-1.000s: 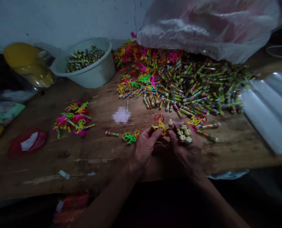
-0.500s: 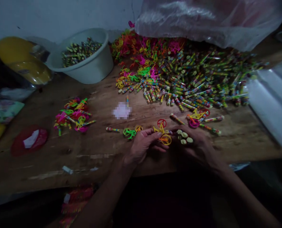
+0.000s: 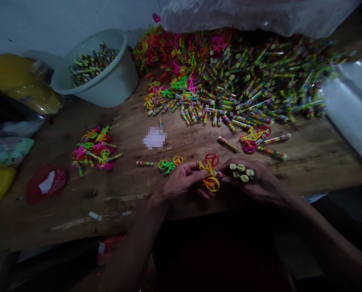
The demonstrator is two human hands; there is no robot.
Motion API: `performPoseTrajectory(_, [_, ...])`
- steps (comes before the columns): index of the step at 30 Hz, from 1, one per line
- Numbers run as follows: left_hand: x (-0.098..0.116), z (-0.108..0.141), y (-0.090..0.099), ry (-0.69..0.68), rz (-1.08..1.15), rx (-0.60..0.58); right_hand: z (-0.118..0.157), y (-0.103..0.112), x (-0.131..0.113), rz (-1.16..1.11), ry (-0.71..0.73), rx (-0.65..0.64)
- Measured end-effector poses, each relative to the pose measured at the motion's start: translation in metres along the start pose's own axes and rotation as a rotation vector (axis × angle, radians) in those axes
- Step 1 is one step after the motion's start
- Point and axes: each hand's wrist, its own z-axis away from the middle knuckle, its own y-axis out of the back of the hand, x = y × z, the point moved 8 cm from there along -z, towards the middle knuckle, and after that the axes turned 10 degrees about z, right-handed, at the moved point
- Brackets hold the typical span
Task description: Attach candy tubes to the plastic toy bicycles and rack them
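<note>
My left hand [image 3: 185, 178] pinches a small plastic toy bicycle [image 3: 210, 172], yellow with a red and a yellow-orange wheel, near the table's front edge. Beside it on the right, my right hand [image 3: 254, 182] is wrapped round a bunch of candy tubes [image 3: 242, 172], their pale capped ends facing up. A reddish tube end shows between the toy bicycle and my right fingertips; what joins there is partly hidden. Just left of my left hand lies a green toy bicycle [image 3: 168, 166] with a single tube [image 3: 145, 163] next to it.
A large heap of candy tubes [image 3: 235, 89] and a pile of coloured toy bicycles [image 3: 181, 48] cover the back. A white tub [image 3: 117, 77] holds more tubes. A small mixed pile [image 3: 97, 148], a red basket [image 3: 59, 181] and plastic sheets [image 3: 351, 105] lie around the wooden table [image 3: 123, 129].
The view has shifted slightly. My right hand has turned a little, so the tube ends show more fully, and a reddish tube end now shows beside the toy bicycle.
</note>
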Motion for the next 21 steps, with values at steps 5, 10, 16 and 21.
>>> performPoseTrajectory(5, [-0.001,0.003,-0.002,0.038,-0.092,0.01,-0.001,-0.005,0.003,-0.132,-0.059,-0.098])
performPoseTrajectory(10, [-0.002,0.003,-0.01,0.063,-0.126,-0.027,0.002,-0.006,0.009,-0.191,-0.074,-0.183])
performPoseTrajectory(16, [0.001,0.003,-0.009,0.064,-0.318,0.052,0.001,-0.006,0.004,-0.191,-0.081,-0.249])
performPoseTrajectory(21, [0.005,0.005,-0.008,0.006,-0.509,0.125,0.003,-0.003,-0.007,-0.229,-0.151,-0.227])
